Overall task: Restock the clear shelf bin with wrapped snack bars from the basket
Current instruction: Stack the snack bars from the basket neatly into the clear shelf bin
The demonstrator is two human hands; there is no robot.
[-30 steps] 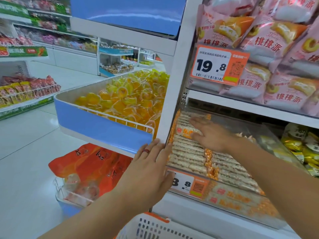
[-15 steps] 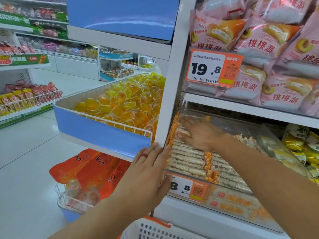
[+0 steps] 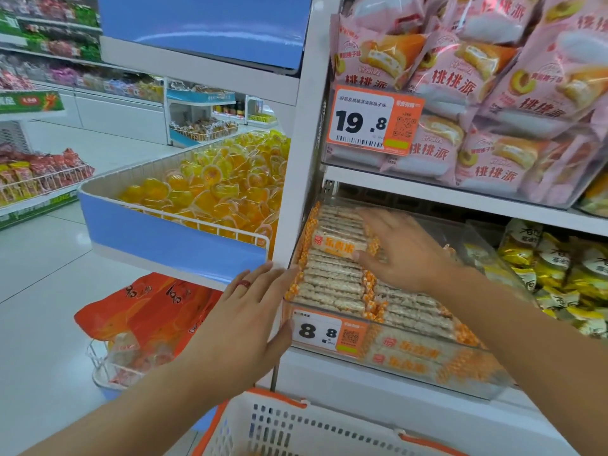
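Observation:
The clear shelf bin (image 3: 467,373) sits on the lower shelf, packed with rows of wrapped snack bars (image 3: 332,284) with orange-checked ends. My right hand (image 3: 401,251) reaches into the bin with fingers spread flat over the back rows. Its thumb lies along the near edge of one bar (image 3: 339,242) that lies label up on the pile. My left hand (image 3: 246,317) rests flat against the bin's front left corner and the shelf upright, fingers straight, a red ring on one finger. The white basket (image 3: 296,429) with an orange rim is at the bottom edge; its contents are hidden.
An orange 8.8 price tag (image 3: 325,332) hangs on the bin front. Pink cake packs (image 3: 477,93) fill the shelf above. Yellow packets (image 3: 552,268) lie to the right. A blue tray of yellow jelly cups (image 3: 214,195) juts out left, with orange bags (image 3: 154,311) below.
My right hand has shifted slightly toward the back of the bin, and a bar lying label up now shows beside its thumb. My left hand stays on the bin corner.

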